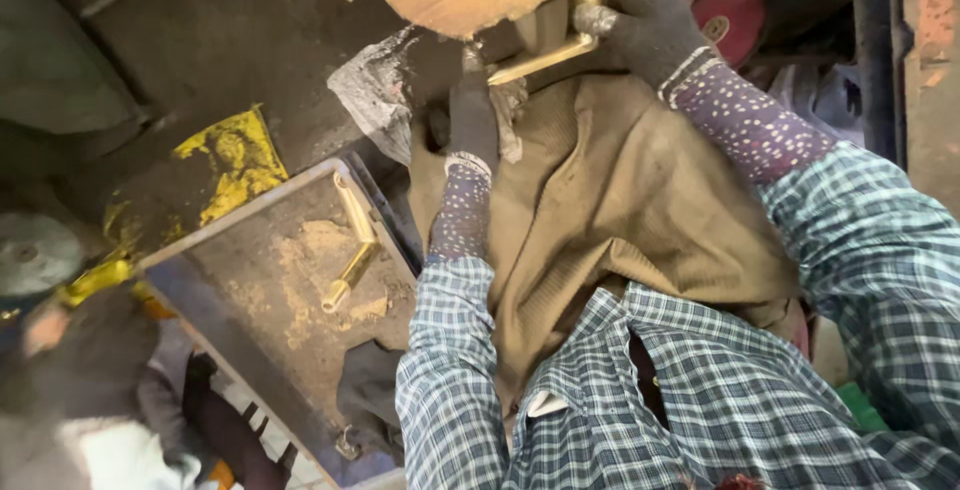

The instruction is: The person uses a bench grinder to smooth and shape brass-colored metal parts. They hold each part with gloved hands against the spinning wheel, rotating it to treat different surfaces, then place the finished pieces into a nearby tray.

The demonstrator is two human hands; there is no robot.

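While one finished-looking brass handle (352, 245) lies in the dusty metal tray (200, 250) at near left, I judge the polishing only partly done. Right of it, my gloved left hand (472, 120) presses flat, fingers together, steadying a second brass handle (540, 58) at far centre. My gloved right hand (650, 20) is clamped around that handle's end, above the brown cloth (620, 200) on my lap.
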